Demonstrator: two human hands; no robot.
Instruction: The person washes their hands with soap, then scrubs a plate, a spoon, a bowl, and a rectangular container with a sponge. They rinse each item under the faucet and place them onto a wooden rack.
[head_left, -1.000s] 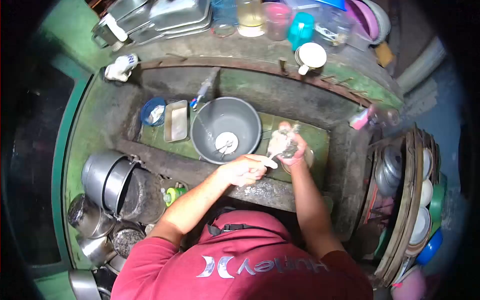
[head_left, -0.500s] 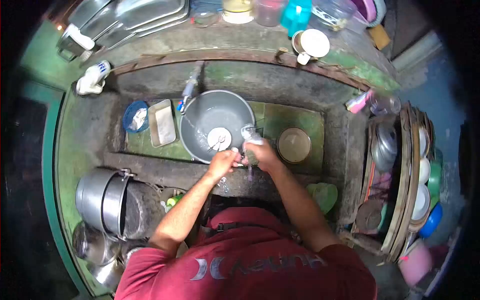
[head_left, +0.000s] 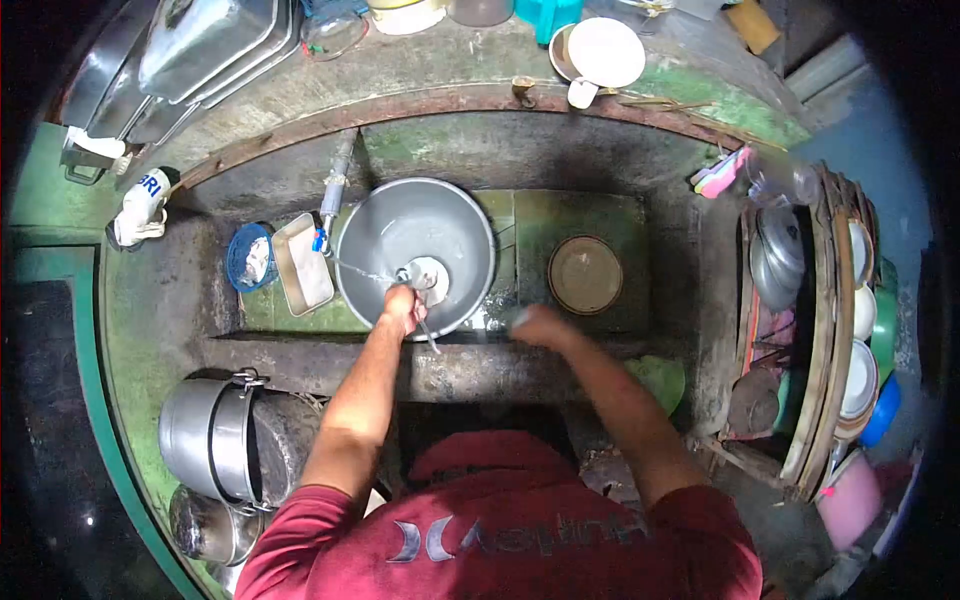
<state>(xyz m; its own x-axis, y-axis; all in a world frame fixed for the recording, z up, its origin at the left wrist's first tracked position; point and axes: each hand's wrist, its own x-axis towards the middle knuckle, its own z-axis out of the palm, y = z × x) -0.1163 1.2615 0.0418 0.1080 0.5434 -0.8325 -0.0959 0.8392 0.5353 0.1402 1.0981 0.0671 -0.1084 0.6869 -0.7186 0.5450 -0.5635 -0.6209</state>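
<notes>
My left hand (head_left: 404,310) is closed around a shiny spoon (head_left: 431,340), whose thin handle sticks out below the fist. The spoon's other end is up over the grey basin (head_left: 484,285), near the stream from the blue-handled tap (head_left: 320,240). Inside the basin lies a small white dish (head_left: 428,282), partly behind my left hand. My right hand (head_left: 543,327) is blurred, with fingers curled, between the basin and a round brown-rimmed dish (head_left: 585,275). Something pale shows at its fingertips, too smeared to name.
Left of the basin stand a rectangular tray (head_left: 302,265) and a blue basket (head_left: 241,262). A large metal pot (head_left: 190,430) sits at lower left. At right is a wooden rack (head_left: 815,350) with dishes. A white cup (head_left: 607,52) rests on the ledge.
My left hand has moved left and up over the basin and now has the spoon. My right hand has moved right, away from the basin. The camera view has shifted.
</notes>
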